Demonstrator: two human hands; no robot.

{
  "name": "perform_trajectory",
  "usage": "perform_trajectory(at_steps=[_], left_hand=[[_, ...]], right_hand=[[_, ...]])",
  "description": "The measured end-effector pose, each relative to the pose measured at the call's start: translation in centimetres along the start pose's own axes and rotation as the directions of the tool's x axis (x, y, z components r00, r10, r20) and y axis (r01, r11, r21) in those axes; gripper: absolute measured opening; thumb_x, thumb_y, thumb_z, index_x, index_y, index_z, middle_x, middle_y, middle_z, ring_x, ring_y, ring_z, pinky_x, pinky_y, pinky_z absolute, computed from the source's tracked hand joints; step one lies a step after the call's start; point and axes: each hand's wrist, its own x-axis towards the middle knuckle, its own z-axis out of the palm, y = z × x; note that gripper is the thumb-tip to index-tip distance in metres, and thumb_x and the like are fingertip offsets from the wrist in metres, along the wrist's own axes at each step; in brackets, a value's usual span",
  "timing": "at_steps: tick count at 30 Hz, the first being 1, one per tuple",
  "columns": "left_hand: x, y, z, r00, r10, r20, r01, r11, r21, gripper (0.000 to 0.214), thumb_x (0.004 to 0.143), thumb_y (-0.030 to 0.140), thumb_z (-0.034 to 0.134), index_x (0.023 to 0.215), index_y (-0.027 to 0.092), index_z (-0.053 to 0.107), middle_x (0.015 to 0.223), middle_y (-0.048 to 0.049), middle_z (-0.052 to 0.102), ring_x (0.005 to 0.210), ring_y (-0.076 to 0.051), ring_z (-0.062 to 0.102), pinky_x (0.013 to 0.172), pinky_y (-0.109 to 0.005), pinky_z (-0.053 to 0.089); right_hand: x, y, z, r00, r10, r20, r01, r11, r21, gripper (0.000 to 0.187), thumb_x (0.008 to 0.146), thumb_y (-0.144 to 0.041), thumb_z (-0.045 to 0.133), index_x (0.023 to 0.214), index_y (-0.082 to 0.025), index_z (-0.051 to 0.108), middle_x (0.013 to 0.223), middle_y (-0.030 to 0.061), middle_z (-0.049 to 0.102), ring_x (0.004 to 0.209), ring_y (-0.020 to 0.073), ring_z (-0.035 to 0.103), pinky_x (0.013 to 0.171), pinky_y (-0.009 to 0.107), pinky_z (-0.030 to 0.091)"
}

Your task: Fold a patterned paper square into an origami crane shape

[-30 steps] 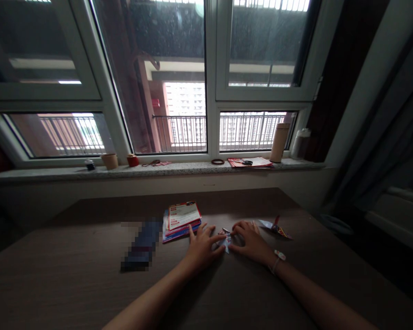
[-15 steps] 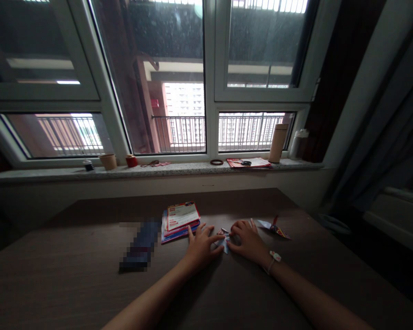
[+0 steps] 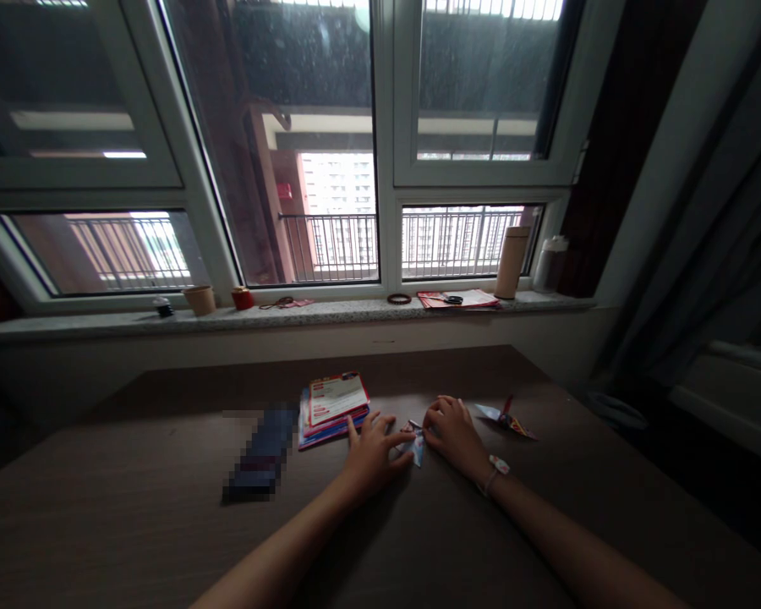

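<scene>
Right hand (image 3: 453, 430) has curled, its hold unclear; left hand (image 3: 369, 452), spread, rests on pale, patterned folded paper (image 3: 417, 452).

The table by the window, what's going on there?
A person has both bare hands at a small piece of paper on the table. The left hand has its fingers spread, with the thumb and index finger on the paper. The right hand is curled at the other side; whether it touches the paper is hard to tell. A stack of printed sheets lies by the left hand, and another folded paper piece lies right of the right hand.
</scene>
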Motion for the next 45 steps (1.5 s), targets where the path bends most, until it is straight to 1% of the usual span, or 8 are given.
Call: perform_trajectory(at_steps=[5, 10, 12, 21, 28, 32, 38, 45], left_hand=[[-0.1, -0.1, 0.1, 1.000, 0.015, -0.012, -0.015, 1.000, 0.009, 0.034, 0.081, 0.047, 0.065, 0.115, 0.049, 0.061, 0.134, 0.0005, 0.051, 0.132, -0.034, 0.033, 0.101, -0.077, 0.004], [-0.2, -0.3, 0.4, 0.999, 0.026, -0.033, -0.026, 1.000, 0.014, 0.034, 0.082, 0.048, 0.064, 0.116, 0.050, 0.060, 0.135, 0.0005, 0.051, 0.132, -0.033, 0.033, 0.101, -0.077, 0.001], [-0.2, -0.3, 0.4, 0.999, 0.023, -0.032, -0.022, 1.000, 0.011, 0.034, 0.081, 0.048, 0.065, 0.115, 0.050, 0.060, 0.135, 0.0006, 0.051, 0.132, -0.033, 0.033, 0.101, -0.077, 0.001], [-0.1, -0.2, 0.3, 1.000, 0.013, -0.019, -0.013, 1.000, 0.003, 0.034, 0.080, 0.047, 0.066, 0.114, 0.049, 0.062, 0.134, 0.0006, 0.051, 0.132, -0.034, 0.033, 0.101, -0.077, 0.002], [-0.2, -0.2, 0.3, 0.999, 0.028, -0.033, -0.028, 1.000, 0.005, 0.035, 0.081, 0.046, 0.064, 0.116, 0.047, 0.060, 0.135, 0.0007, 0.051, 0.132, -0.033, 0.032, 0.102, -0.076, 0.002], [-0.3, -0.2, 0.4, 0.999, 0.029, -0.032, -0.029, 1.000, 0.006, 0.037, 0.081, 0.046, 0.064, 0.118, 0.047, 0.059, 0.135, 0.0000, 0.051, 0.132, -0.033, 0.032, 0.103, -0.075, 0.002], [-0.3, -0.2, 0.3, 0.999, 0.033, -0.037, -0.034, 0.999, -0.008, 0.037, 0.080, 0.044, 0.065, 0.117, 0.045, 0.060, 0.135, -0.0006, 0.051, 0.132, -0.033, 0.032, 0.103, -0.074, 0.002], [-0.4, 0.0, 0.0, 1.000, 0.023, -0.008, -0.023, 1.000, 0.008, 0.039, 0.079, 0.047, 0.065, 0.117, 0.045, 0.060, 0.136, -0.0013, 0.049, 0.134, -0.034, 0.030, 0.104, -0.073, 0.002]], right_hand=[[0.0, -0.2, 0.0, 0.999, 0.051, -0.007, -0.051, 0.998, 0.043, 0.010, 0.086, -0.029, 0.056, 0.088, -0.023, 0.064, 0.101, 0.0055, 0.057, 0.108, 0.0227, 0.047, 0.098, 0.040, 0.035], [-0.2, -0.3, -0.4, 0.997, 0.069, 0.032, -0.072, 0.993, 0.097, 0.017, 0.082, -0.042, 0.060, 0.089, -0.027, 0.065, 0.104, 0.0031, 0.058, 0.114, 0.0261, 0.045, 0.108, 0.059, 0.015], [-0.3, -0.3, -0.4, 0.998, 0.065, 0.020, -0.066, 0.994, 0.088, 0.018, 0.082, -0.043, 0.061, 0.089, -0.027, 0.066, 0.104, 0.0030, 0.058, 0.116, 0.0269, 0.043, 0.108, 0.062, 0.010], [-0.3, -0.2, -0.1, 0.995, 0.096, -0.022, -0.094, 0.994, 0.049, 0.015, 0.088, -0.034, 0.054, 0.084, -0.027, 0.066, 0.098, 0.0021, 0.062, 0.109, 0.0254, 0.048, 0.106, 0.064, 0.012], [-0.6, -0.2, -0.3, 1.000, -0.005, -0.020, 0.007, 0.998, 0.064, 0.016, 0.089, -0.033, 0.053, 0.098, -0.029, 0.065, 0.105, 0.0027, 0.059, 0.111, 0.0225, 0.048, 0.110, 0.058, 0.016], [-0.9, -0.3, -0.4, 0.998, -0.067, -0.010, 0.067, 0.997, 0.043, 0.015, 0.088, -0.030, 0.054, 0.096, -0.032, 0.067, 0.106, 0.0008, 0.059, 0.116, 0.0224, 0.045, 0.111, 0.058, 0.012], [-1.1, -0.4, -0.5, 0.999, -0.023, -0.031, 0.024, 1.000, 0.008, 0.012, 0.087, -0.033, 0.057, 0.091, -0.031, 0.068, 0.106, 0.0009, 0.059, 0.117, 0.0229, 0.045, 0.112, 0.058, 0.010], [-0.9, -0.1, -0.6, 0.999, -0.014, 0.045, 0.010, 0.997, 0.081, 0.015, 0.087, -0.035, 0.056, 0.093, -0.031, 0.070, 0.107, 0.0013, 0.059, 0.119, 0.0233, 0.044, 0.112, 0.056, 0.011]])
